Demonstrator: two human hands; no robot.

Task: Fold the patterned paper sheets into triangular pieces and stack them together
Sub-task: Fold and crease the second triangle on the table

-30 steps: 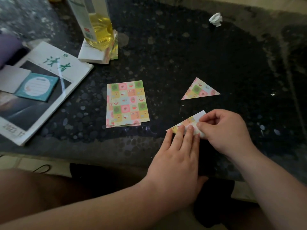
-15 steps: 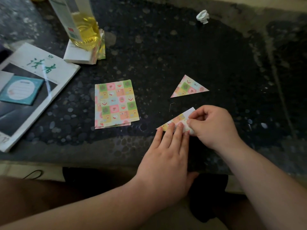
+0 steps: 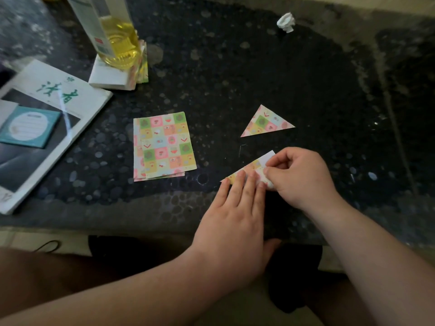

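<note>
A partly folded patterned sheet (image 3: 251,167) lies near the table's front edge, its white back showing at the upper corner. My left hand (image 3: 235,215) presses flat fingers on its lower part. My right hand (image 3: 299,175) pinches the sheet's right edge with curled fingers and thumb. A finished patterned triangle (image 3: 266,122) lies flat just behind them. A small stack of unfolded patterned sheets (image 3: 163,145) rests to the left.
A magazine (image 3: 54,114) with a teal notepad (image 3: 28,127) on it sits at the far left. A bottle of yellow liquid (image 3: 115,38) stands on a white paper block (image 3: 110,77) at the back. A crumpled white scrap (image 3: 286,22) lies far back. The dark stone table's front edge (image 3: 141,220) runs below my hands.
Both hands stay on the sheet in much the same grip. The camera view has shifted slightly; the other objects have not moved on the table.
</note>
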